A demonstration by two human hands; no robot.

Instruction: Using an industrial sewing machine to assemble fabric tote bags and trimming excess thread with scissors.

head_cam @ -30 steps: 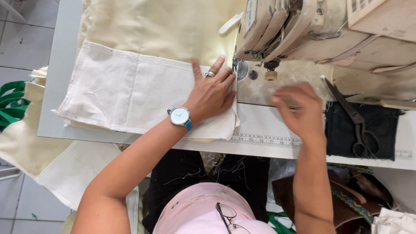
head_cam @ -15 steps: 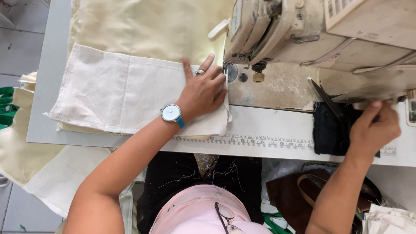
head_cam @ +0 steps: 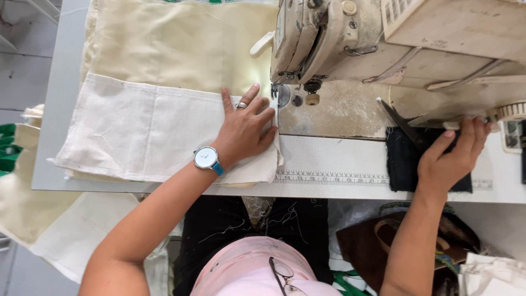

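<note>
My left hand [head_cam: 245, 130] lies flat, fingers spread, on the right end of a cream fabric piece [head_cam: 148, 129], pressing it to the table beside the needle area [head_cam: 285, 94] of an old beige sewing machine [head_cam: 383, 44]. It wears a ring and a wristwatch with a blue strap [head_cam: 207, 158]. My right hand [head_cam: 452, 156] is far right, over a black cloth pad [head_cam: 405, 161], fingertips up at the machine's handwheel [head_cam: 512, 111]. Black scissors [head_cam: 402, 125] lie on the pad next to that hand.
A larger pale yellow cloth [head_cam: 181, 44] lies under and behind the cream piece. A printed ruler strip [head_cam: 334, 178] runs along the table's front edge. More cream fabric [head_cam: 33, 219] hangs at the left, and a brown bag [head_cam: 372, 246] sits below the table.
My right hand moved from the needle plate area rightward across the table to the handwheel end. My left hand stayed pressed on the cream fabric.
</note>
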